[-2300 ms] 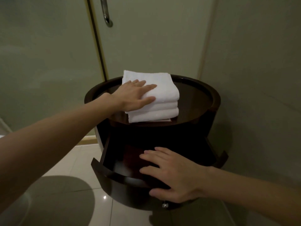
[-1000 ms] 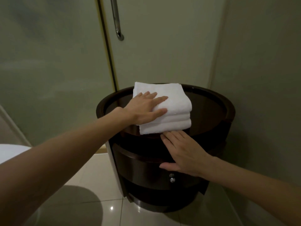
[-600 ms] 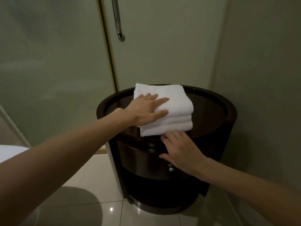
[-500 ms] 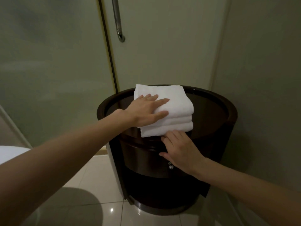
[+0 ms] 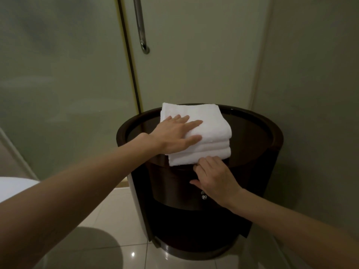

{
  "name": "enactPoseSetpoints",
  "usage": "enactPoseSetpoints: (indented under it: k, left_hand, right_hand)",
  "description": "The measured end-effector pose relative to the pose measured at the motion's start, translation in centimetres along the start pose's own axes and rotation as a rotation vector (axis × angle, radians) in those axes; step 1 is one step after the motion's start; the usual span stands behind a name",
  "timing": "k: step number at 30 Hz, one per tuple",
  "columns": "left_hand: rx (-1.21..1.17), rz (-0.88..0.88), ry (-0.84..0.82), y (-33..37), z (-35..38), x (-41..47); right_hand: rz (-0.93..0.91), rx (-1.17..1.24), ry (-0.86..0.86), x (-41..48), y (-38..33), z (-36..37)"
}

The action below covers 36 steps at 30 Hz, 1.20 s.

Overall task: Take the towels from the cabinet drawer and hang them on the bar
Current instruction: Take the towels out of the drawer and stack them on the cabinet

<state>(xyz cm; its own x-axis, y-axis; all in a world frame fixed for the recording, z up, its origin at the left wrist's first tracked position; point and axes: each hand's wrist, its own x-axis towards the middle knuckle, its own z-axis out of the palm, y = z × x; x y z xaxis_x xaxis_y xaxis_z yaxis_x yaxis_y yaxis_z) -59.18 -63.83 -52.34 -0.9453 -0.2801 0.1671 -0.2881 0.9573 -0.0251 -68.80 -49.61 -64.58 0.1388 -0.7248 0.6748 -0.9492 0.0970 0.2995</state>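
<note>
Pressing flat on the stack of folded white towels (image 5: 211, 129), the left hand (image 5: 174, 134) lies released, fingers straight. The towels sit on top of the round dark cabinet (image 5: 272, 136), toward its back-left rim. The right hand (image 5: 215, 177) meets the stack's front bottom edge, fingers bent, tips hidden; whether it grasps the lowest towel, I cannot tell. Below, the drawer (image 5: 171, 183) is pushed in, knob (image 5: 204, 196) showing. A metal bar (image 5: 140, 26) hangs on the glass door (image 5: 194, 55) behind.
</note>
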Motion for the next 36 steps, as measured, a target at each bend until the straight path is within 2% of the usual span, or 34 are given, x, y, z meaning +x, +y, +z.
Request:
enactPoseSetpoints:
  k: [5,11,16,18,21,25,27,30,33,36]
  left_hand:
    - [0.016,0.0,-0.008,-0.1,0.0,0.0]
    - [0.064,0.016,0.001,-0.2,0.2,0.0]
    - [0.077,0.059,0.092,-0.5,-0.4,-0.4]
    - [-0.024,-0.008,0.155,-1.0,-0.2,-1.0]
    - [-0.245,-0.148,0.265,-1.7,0.6,-2.2]
    - [-0.55,-0.31,0.333,-2.2,2.2,-3.8]
    - [-0.667,-0.328,0.356,-2.1,2.9,-4.2]
    - [-0.89,-0.357,0.353,-1.3,3.4,-4.3]
    - [-1.054,-0.386,0.346,-0.8,3.6,-4.0]
    - [-1.13,-0.418,0.331,-0.9,3.5,-3.9]
  right_hand:
    - [0.03,0.011,-0.001,0.0,-0.3,0.0]
    - [0.011,0.029,-0.08,0.1,-0.1,-0.6]
    - [0.026,0.07,-0.146,0.2,0.1,-2.4]
    - [0.11,0.141,-0.086,0.6,0.3,-3.8]
    - [0.242,0.248,0.109,1.9,1.6,-5.9]
    - [0.525,0.339,0.238,4.2,4.4,-7.2]
    - [0.729,0.463,0.142,5.0,5.4,-7.0]
    - [1.016,0.858,-0.117,5.8,6.0,-6.3]
    - [1.055,1.013,-0.23,5.8,5.4,-5.7]
    - [1.048,1.026,-0.207,5.5,5.0,-5.6]
